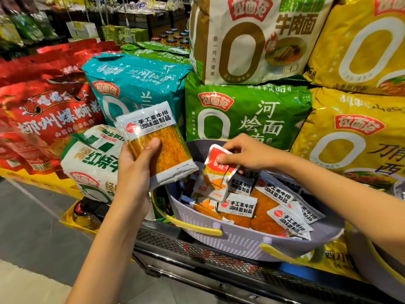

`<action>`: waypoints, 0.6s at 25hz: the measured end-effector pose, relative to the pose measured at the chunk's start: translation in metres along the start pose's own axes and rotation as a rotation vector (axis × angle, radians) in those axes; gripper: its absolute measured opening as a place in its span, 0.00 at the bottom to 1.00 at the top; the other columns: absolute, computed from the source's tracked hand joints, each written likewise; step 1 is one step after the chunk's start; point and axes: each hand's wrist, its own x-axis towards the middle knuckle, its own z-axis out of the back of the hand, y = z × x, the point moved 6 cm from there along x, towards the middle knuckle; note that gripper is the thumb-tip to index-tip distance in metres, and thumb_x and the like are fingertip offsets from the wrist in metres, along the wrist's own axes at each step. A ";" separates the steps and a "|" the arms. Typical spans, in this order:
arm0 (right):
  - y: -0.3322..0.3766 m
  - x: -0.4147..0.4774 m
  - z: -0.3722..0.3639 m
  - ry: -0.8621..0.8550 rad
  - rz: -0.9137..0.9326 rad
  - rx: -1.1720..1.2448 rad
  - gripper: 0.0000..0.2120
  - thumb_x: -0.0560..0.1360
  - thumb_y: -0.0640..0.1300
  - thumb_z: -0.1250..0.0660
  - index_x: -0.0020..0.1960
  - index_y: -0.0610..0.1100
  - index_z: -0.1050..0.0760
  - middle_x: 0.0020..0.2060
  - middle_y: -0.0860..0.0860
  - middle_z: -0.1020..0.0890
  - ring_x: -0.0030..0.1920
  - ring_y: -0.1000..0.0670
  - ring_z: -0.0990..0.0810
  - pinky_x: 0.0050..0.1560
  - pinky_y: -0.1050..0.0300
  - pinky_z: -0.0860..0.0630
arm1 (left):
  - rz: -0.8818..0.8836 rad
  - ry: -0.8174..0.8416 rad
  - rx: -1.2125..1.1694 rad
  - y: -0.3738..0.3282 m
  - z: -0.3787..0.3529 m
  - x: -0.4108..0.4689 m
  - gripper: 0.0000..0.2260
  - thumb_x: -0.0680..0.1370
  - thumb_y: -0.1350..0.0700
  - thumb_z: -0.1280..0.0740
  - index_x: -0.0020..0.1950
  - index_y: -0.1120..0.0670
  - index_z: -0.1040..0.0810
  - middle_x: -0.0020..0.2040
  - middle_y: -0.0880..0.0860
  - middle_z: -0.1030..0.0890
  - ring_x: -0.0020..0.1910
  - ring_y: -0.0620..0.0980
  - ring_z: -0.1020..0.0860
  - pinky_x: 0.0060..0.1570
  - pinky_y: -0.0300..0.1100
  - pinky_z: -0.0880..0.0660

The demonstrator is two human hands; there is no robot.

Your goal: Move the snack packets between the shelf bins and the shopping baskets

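A grey perforated shopping basket with yellow handles sits on the black wire shelf and holds several orange snack packets with white labels. My left hand grips one large orange snack packet, raised to the left of the basket. My right hand reaches over the basket's back rim and pinches a small red and white packet by its top, with its lower end still among the pile.
Large noodle multipacks are stacked behind and around the basket: red, teal, green, yellow. A second grey basket shows at the right edge. The aisle floor lies to the lower left.
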 end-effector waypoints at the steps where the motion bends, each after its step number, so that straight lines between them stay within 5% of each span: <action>1: 0.002 0.005 -0.005 -0.001 0.021 -0.146 0.07 0.74 0.47 0.30 0.38 0.47 0.21 0.32 0.56 0.19 0.29 0.61 0.24 0.30 0.67 0.30 | 0.002 0.009 0.010 0.001 -0.001 0.000 0.15 0.78 0.56 0.36 0.64 0.55 0.30 0.46 0.47 0.20 0.35 0.38 0.19 0.29 0.32 0.24; 3: 0.004 0.012 -0.016 -0.031 0.039 -0.373 0.10 0.71 0.51 0.28 0.33 0.52 0.24 0.28 0.57 0.23 0.29 0.60 0.26 0.32 0.63 0.33 | -0.003 0.014 0.028 0.002 -0.001 0.000 0.17 0.77 0.56 0.35 0.66 0.56 0.31 0.48 0.48 0.19 0.37 0.39 0.18 0.30 0.33 0.24; 6: 0.009 0.009 -0.023 -0.120 0.031 -0.617 0.12 0.70 0.59 0.30 0.41 0.51 0.21 0.34 0.54 0.20 0.36 0.55 0.25 0.36 0.59 0.32 | -0.016 0.025 0.048 0.005 -0.004 0.001 0.16 0.77 0.57 0.35 0.65 0.55 0.30 0.48 0.48 0.19 0.38 0.39 0.18 0.32 0.32 0.24; 10: 0.012 -0.015 0.007 -0.203 0.039 -0.385 0.14 0.68 0.57 0.27 0.47 0.49 0.20 0.34 0.55 0.18 0.30 0.61 0.25 0.33 0.66 0.32 | -0.021 0.054 0.098 0.010 -0.008 0.004 0.19 0.77 0.57 0.35 0.67 0.54 0.31 0.52 0.47 0.19 0.43 0.39 0.18 0.37 0.33 0.22; 15: -0.010 -0.057 -0.005 0.317 -0.059 -0.360 0.05 0.69 0.47 0.26 0.40 0.46 0.19 0.29 0.55 0.18 0.30 0.58 0.21 0.35 0.64 0.27 | -0.080 0.041 0.113 0.010 -0.022 0.012 0.19 0.77 0.58 0.36 0.68 0.56 0.32 0.55 0.47 0.20 0.47 0.40 0.19 0.41 0.34 0.22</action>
